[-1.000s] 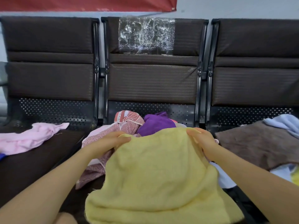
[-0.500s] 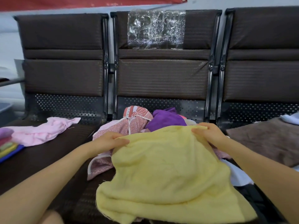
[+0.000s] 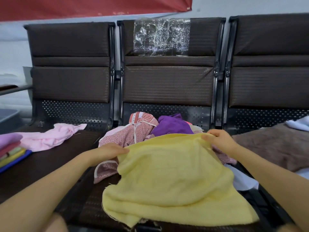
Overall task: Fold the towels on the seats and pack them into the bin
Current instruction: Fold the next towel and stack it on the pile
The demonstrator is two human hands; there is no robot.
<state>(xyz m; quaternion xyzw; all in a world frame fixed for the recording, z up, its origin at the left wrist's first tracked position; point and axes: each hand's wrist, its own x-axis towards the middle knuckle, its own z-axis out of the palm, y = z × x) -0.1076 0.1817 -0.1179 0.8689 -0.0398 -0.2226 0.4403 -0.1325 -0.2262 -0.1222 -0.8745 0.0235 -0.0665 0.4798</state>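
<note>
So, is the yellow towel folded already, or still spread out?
Spread out: the yellow towel lies open over the pile, both hands pinching its far edge.

The view has swung to the left since a second ago, so the row of seats now sits further right in the picture. A stack of folded towels (image 3: 11, 152) has come into sight on the left seat (image 3: 50, 158), beside the pink towel (image 3: 50, 137), and part of a grey bin (image 3: 7, 115) now shows at the left edge. On the right, the brown towel (image 3: 274, 144) is partly cut off and the light blue towel (image 3: 299, 124) shows only as a corner. The left hand (image 3: 107, 152) now lies lower than the right hand (image 3: 220, 141) on the far edge of the yellow towel (image 3: 175, 178), so that edge slants.
</note>
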